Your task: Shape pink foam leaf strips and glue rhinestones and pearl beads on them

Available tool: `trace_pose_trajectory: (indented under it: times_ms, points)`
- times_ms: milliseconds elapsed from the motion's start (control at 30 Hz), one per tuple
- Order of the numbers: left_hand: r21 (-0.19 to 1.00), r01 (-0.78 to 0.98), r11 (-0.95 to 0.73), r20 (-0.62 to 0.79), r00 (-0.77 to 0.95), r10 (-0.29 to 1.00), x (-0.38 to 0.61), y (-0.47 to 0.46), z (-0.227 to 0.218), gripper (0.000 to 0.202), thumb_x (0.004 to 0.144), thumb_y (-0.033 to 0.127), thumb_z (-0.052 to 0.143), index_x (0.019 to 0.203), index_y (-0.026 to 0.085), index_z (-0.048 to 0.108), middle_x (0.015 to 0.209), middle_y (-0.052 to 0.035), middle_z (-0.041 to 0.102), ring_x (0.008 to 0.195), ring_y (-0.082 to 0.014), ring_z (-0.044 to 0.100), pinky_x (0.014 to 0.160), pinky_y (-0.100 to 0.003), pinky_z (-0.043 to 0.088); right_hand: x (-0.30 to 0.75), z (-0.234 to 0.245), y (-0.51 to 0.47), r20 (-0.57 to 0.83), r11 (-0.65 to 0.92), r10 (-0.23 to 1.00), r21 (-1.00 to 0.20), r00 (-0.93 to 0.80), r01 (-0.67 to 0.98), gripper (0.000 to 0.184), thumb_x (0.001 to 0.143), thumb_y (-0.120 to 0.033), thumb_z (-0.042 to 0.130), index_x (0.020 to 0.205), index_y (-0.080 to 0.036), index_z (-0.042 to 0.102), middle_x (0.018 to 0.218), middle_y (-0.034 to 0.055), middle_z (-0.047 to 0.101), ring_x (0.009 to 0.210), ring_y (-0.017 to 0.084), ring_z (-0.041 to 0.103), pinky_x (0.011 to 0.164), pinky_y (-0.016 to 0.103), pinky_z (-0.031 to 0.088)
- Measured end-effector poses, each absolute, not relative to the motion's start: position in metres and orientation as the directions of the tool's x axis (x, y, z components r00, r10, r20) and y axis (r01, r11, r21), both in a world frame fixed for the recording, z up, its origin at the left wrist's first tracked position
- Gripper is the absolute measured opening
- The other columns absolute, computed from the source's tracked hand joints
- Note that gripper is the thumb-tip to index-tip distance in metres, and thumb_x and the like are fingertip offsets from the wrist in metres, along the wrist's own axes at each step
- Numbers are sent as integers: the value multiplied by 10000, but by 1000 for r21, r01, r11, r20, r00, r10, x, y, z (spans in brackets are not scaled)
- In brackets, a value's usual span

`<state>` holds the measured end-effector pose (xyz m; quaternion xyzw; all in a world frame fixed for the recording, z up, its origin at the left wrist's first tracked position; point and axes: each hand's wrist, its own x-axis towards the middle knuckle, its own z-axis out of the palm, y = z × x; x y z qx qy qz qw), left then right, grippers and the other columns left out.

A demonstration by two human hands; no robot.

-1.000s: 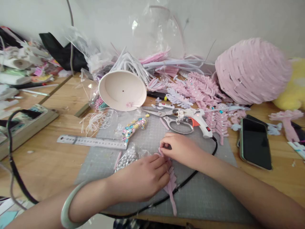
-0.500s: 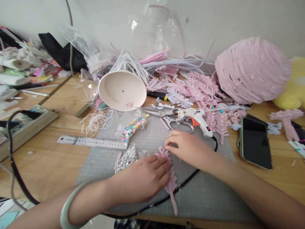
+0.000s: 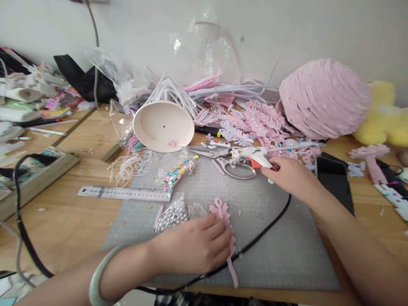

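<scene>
Head view: L hand (image 3: 194, 248), fingers flat and together, pins pink foam frond (image 3: 221, 209) on grey mat (image 3: 270, 238), mid-frame; light, floppy, tears easily, so hold by stem; R hand (image 3: 293, 176), at 1 o'clock, touches glue gun (image 3: 255, 156), closure not discernible.

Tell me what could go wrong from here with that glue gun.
1. The right hand grips the glue gun, and its cord runs close beside the pink piece. Lifting the gun may drag the cord across the piece.
2. The left hand pins that piece. Its fingers lie right on it, so glue applied there might burn them.
3. The gun's nozzle lies over the scissors and could snag them.
</scene>
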<state>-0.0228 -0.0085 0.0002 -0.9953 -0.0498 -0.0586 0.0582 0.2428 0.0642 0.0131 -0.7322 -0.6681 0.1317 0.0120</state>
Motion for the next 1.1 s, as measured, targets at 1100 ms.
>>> trace_pose_trajectory:
  times_ms: [1100]
  points:
    - [-66, 83, -994, 147, 986, 72, -24, -11, -1, 261, 922, 150, 372, 1002, 90, 614, 1099, -149, 666, 909, -234, 653, 758, -329, 494, 233, 2, -10, 349, 460, 819, 74, -455, 885, 271, 857, -275, 471, 1041, -116, 590, 819, 91, 703, 623, 196, 624, 563, 290, 434]
